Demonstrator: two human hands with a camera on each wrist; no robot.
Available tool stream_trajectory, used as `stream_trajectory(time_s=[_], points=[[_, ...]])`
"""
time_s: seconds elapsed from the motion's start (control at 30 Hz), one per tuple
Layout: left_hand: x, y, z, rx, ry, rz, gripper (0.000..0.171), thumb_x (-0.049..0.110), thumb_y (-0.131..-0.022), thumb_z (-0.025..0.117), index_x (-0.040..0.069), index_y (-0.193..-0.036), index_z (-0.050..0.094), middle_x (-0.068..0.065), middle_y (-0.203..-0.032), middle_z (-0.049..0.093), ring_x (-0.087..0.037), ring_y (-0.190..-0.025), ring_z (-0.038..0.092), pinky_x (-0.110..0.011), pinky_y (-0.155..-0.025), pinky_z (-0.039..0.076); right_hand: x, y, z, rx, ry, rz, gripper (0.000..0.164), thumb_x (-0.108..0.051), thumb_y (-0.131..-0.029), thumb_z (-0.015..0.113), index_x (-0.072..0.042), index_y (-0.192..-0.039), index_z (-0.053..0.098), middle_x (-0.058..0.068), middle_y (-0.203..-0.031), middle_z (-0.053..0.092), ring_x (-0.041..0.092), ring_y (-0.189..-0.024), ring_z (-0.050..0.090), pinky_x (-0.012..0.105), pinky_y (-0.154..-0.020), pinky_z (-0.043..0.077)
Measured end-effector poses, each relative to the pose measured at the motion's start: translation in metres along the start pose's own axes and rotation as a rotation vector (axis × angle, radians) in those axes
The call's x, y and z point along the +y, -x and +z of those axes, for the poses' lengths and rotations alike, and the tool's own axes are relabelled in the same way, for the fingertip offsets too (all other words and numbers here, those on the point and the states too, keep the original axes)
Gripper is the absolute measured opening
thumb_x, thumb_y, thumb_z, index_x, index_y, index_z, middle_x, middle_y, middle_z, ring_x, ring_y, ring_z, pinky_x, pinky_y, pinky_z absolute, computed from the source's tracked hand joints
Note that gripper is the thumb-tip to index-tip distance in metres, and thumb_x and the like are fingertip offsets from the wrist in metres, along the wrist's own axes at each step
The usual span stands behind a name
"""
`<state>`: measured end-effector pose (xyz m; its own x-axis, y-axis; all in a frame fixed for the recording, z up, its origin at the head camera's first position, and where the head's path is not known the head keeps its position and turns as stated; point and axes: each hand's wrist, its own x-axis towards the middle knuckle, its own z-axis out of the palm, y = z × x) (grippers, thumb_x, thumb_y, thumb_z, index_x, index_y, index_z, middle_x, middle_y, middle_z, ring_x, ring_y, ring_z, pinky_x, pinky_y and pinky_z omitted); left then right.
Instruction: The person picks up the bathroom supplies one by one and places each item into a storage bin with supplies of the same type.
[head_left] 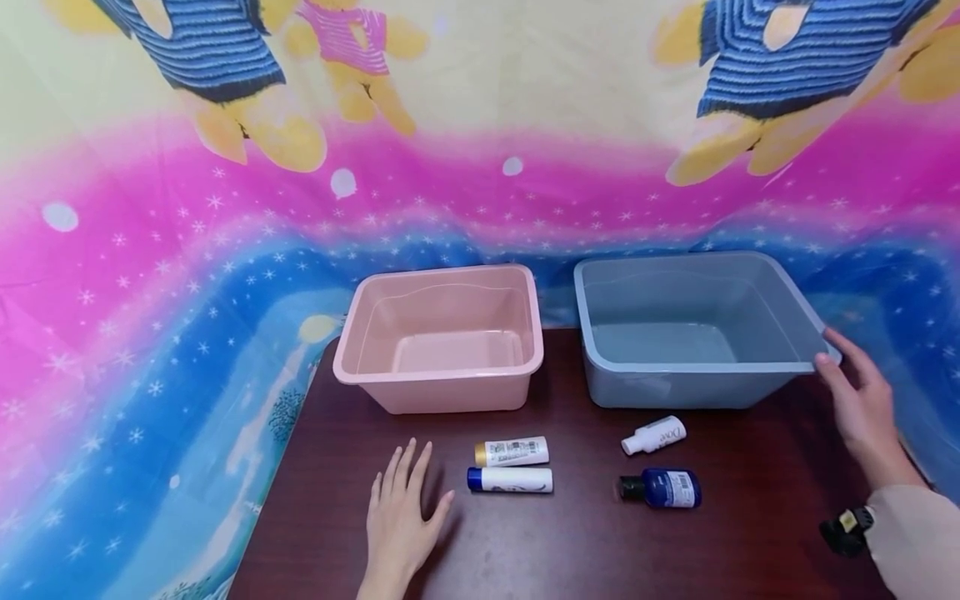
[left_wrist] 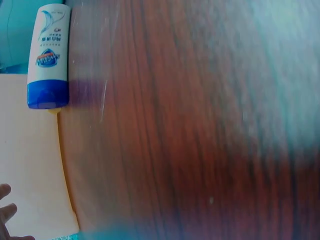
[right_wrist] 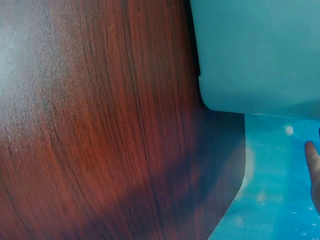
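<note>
My left hand (head_left: 402,508) is over the table's left part with its fingers straight and spread, holding nothing. Just right of it lie a white tube with a gold cap (head_left: 512,452) and a white bottle with a blue cap (head_left: 513,480), side by side. My right hand (head_left: 862,408) grips the front right corner of the grey-blue basin (head_left: 693,367), thumb and fingers at the rim. In front of that basin lie a small white Dove bottle (head_left: 656,435) and a dark blue bottle with a black cap (head_left: 671,488). Only a fingertip (right_wrist: 313,162) shows in the right wrist view.
A pink basin (head_left: 442,377) stands at the back left, a gap away from the grey-blue one; nothing is visible inside either. The dark wooden table (head_left: 570,550) has its left edge in view. A printed cloth (head_left: 480,192) hangs behind and around it.
</note>
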<state>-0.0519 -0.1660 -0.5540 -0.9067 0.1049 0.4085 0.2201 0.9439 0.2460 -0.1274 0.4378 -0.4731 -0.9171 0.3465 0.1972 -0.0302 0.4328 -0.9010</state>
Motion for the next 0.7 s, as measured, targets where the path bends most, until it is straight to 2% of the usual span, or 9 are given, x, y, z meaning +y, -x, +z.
stream_trajectory(time_s=[0.1, 0.23, 0.37, 0.43, 0.57, 0.7], points=[[0.004, 0.0, 0.003, 0.003, 0.007, 0.009, 0.075, 0.052, -0.084, 0.065, 0.021, -0.149, 0.046, -0.005, -0.153, 0.042, -0.031, -0.138, 0.04, -0.06, -0.103, 0.037, 0.001, 0.0, 0.001, -0.009, 0.035, 0.007, 0.051, -0.026, -0.104, 0.049, -0.034, -0.153, 0.037, -0.022, -0.15, 0.034, -0.007, -0.126, 0.033, -0.002, -0.083, 0.026], [0.007, 0.0, 0.006, 0.002, 0.013, 0.018, 0.073, 0.053, -0.085, 0.064, 0.021, -0.148, 0.048, -0.005, -0.152, 0.044, -0.03, -0.137, 0.041, -0.059, -0.102, 0.038, 0.003, 0.0, 0.001, -0.034, 0.044, 0.012, 0.052, -0.027, -0.105, 0.047, -0.035, -0.154, 0.034, -0.019, -0.156, 0.028, -0.005, -0.129, 0.031, -0.001, -0.083, 0.027], [0.01, 0.0, 0.007, 0.037, 0.031, 0.044, 0.069, 0.051, -0.084, 0.066, 0.019, -0.144, 0.053, -0.005, -0.147, 0.05, -0.029, -0.135, 0.044, -0.056, -0.101, 0.04, 0.004, 0.0, 0.002, -0.026, 0.006, 0.006, 0.051, -0.024, -0.105, 0.048, -0.032, -0.154, 0.036, -0.017, -0.154, 0.031, -0.004, -0.126, 0.036, 0.0, -0.082, 0.031], [0.011, -0.001, 0.007, 0.062, 0.05, 0.064, 0.066, 0.049, -0.084, 0.067, 0.019, -0.142, 0.055, -0.005, -0.144, 0.053, -0.029, -0.133, 0.046, -0.054, -0.1, 0.041, 0.005, 0.0, 0.004, -0.005, -0.064, 0.0, 0.05, -0.02, -0.104, 0.051, -0.028, -0.152, 0.041, -0.014, -0.151, 0.037, -0.007, -0.119, 0.042, 0.0, -0.081, 0.034], [0.014, -0.002, 0.008, 0.104, 0.084, 0.105, 0.062, 0.046, -0.084, 0.067, 0.017, -0.139, 0.058, -0.006, -0.14, 0.056, -0.029, -0.13, 0.049, -0.051, -0.099, 0.042, 0.006, -0.002, 0.009, 0.015, -0.296, -0.01, 0.048, -0.011, -0.101, 0.055, -0.02, -0.148, 0.048, -0.01, -0.148, 0.042, -0.011, -0.104, 0.051, 0.003, -0.078, 0.042], [0.017, -0.002, 0.009, 0.146, 0.145, 0.141, 0.056, 0.045, -0.088, 0.063, 0.017, -0.136, 0.06, -0.004, -0.137, 0.058, -0.028, -0.127, 0.052, -0.045, -0.099, 0.04, 0.006, -0.001, 0.013, 0.007, -0.49, -0.021, 0.048, -0.005, -0.101, 0.054, -0.015, -0.147, 0.049, -0.006, -0.153, 0.038, -0.009, -0.105, 0.055, 0.005, -0.079, 0.045]])
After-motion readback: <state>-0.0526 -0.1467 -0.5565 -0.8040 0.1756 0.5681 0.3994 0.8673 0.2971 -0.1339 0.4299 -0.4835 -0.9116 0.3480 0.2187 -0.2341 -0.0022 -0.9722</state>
